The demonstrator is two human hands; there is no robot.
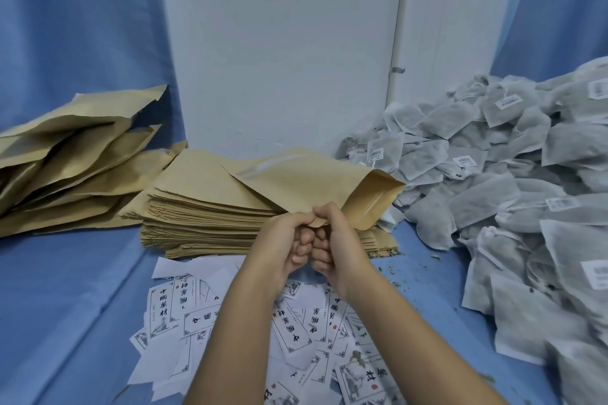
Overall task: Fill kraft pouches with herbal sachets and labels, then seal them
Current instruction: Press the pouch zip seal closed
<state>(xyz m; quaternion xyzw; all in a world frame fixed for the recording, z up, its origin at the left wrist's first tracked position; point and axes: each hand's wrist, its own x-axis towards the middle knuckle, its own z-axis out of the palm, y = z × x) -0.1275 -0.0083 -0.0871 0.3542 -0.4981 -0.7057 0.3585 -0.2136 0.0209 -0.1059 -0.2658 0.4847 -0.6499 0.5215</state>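
A flat kraft pouch (316, 181) is held up over the stack of empty pouches (204, 217). My left hand (286, 246) and my right hand (335, 246) sit knuckle to knuckle, both pinching the pouch's near edge between thumb and curled fingers. The pouch's right end curls open a little, showing its inside. Printed paper labels (296, 332) lie scattered under my forearms. A big heap of grey herbal sachets (500, 181) fills the right side.
A pile of bulging kraft pouches (65, 154) lies at the left on the blue cloth (65, 306). A white wall panel (279, 59) stands behind the stack. Herb crumbs (414, 266) dot the cloth between the labels and sachets.
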